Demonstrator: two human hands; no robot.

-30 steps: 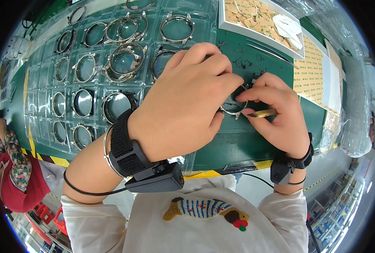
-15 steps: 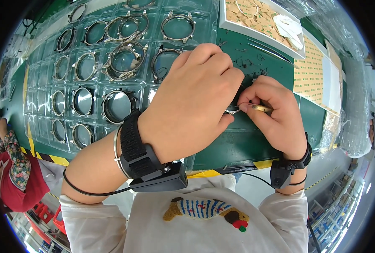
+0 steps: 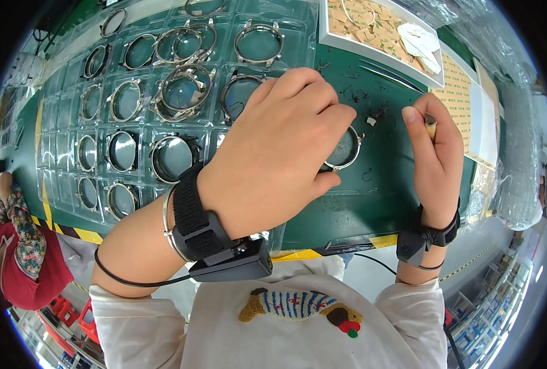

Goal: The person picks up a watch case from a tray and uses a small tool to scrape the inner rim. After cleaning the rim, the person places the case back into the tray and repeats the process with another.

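Note:
My left hand (image 3: 279, 135) is closed on a round silver watch case (image 3: 354, 155), pressing it down on the green table. Its right rim shows past my fingers, while the left part is hidden under them. To the right and apart from the case, my right hand (image 3: 436, 144) is closed round a slim tool with a gold-coloured end (image 3: 431, 126). Most of that tool lies inside the fist, so its kind cannot be made out. Dark thin shavings (image 3: 381, 112) and a small pale scrap (image 3: 370, 121) lie just beyond the watch case.
Clear plastic trays (image 3: 215, 132) with several watch cases (image 3: 126, 100) fill the left side. At the back right stand a white box (image 3: 384, 52) of brown paper pieces, metal tweezers (image 3: 390, 75) and a printed adhesive sheet (image 3: 455, 95). Another person's sleeve (image 3: 27, 240) shows at far left.
My right hand has drawn away from the watch case, moving right and farther back with the tool. More of the case's rim now shows. My left hand has barely moved.

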